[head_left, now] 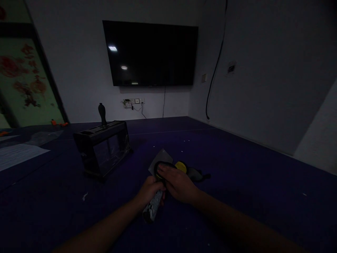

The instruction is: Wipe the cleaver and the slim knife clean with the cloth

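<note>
The room is dim. My left hand is closed round the speckled grey handle of a tool that looks like a cleaver. Its pale flat blade points away from me over the dark blue surface. My right hand lies on top, fingers curled over a black-rimmed yellow disc that rests near the blade. I cannot make out whether the fingers grip the disc or only press on it. A dark flat piece lies just right of the disc.
A black knife block with clear sides stands to the left, one dark handle sticking up from it. White paper lies at far left. A wall-mounted television and a power socket are ahead.
</note>
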A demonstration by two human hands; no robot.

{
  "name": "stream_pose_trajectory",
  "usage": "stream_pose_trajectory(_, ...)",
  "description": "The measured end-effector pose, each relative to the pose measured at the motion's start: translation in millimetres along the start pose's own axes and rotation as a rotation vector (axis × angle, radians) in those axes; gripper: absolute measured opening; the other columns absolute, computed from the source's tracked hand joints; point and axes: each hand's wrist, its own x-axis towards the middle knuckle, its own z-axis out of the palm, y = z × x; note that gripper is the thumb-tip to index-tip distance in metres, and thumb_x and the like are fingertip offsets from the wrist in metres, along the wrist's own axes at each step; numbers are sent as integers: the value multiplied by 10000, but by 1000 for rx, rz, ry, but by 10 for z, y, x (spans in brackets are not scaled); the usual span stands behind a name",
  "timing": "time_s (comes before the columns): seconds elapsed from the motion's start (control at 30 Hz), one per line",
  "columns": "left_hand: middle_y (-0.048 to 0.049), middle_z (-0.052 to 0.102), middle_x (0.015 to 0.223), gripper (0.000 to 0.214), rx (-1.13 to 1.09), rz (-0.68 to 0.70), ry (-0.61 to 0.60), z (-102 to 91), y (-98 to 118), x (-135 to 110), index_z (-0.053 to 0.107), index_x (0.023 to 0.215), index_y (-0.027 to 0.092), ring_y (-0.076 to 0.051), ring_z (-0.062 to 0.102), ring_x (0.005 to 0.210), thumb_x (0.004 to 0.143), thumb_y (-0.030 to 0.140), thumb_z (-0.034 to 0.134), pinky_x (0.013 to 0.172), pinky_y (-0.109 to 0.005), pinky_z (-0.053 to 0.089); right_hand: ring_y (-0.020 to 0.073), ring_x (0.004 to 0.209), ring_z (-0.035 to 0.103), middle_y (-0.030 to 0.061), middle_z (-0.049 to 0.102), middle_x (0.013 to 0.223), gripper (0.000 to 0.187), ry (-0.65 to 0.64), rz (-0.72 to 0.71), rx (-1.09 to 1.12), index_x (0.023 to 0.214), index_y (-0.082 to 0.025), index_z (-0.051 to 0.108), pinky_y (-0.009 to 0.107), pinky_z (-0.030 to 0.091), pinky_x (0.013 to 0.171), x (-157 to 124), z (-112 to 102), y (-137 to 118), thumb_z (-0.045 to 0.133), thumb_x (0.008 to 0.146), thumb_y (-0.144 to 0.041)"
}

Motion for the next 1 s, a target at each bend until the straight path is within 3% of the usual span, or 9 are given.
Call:
stream_pose_trajectory(0.73,-30,499,364,139,-16,7,26,23,13,1,509,430,126,-130,444,281,498,230,448,303,-224,319,205,1170,444,163,532,1211,447,44,-99,-16,1200,-81,474,374,416,936,-17,2,2,385,762,-72)
stream_pose_trajectory(1.0,-25,506,373,126,-8,20,28,23,-1,-5,527,473,120,-119,441,294,516,216,457,323,-223,332,202,1250,327,159,429,1312,478,-72,-118,-28,1245,-68,425,378,355,989,19,-75,-76,376,771,-80)
